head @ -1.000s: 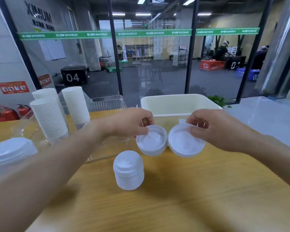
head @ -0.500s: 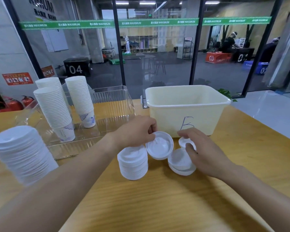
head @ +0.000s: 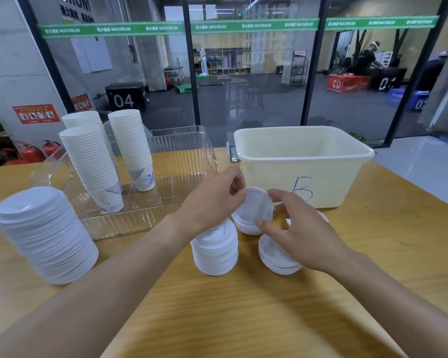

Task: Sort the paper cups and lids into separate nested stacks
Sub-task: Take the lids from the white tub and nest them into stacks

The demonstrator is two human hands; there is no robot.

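1. the left hand (head: 212,202) pinches a lid (head: 256,210) at its far rim between thumb and fingertips; the lid is tilted, hollow side toward the camera, held above the desk (head: 269,319).
2. the right hand (head: 303,236) reaches in with fingers spread: the thumb touches the lid's near edge and a finger lies at its right rim. this grip is wide and loose, not closed round anything.
3. a short lid stack (head: 215,251) stands on the desk just below the left wrist. a lower pile (head: 279,259) sits beside it, partly under the right hand. one more loose lid (head: 323,218) shows behind the right hand, near the tub (head: 303,164).
4. a tall lid stack (head: 42,236) stands at the left edge of the desk. three cup stacks (head: 88,161) stand in the clear tray (head: 176,151), already nested.
5. handling, as a judgement: the lids look like thin moulded plastic, very light, somewhat springy and smooth. a hard squeeze would likely bend the rim, and nested lids may cling together.
6. best hold: opposite points of the rim, with light pressure, keeping the lid level so it seats squarely on a stack.
7. risk: a tall stack would probably topple if knocked sideways, so lids should come down from straight above.
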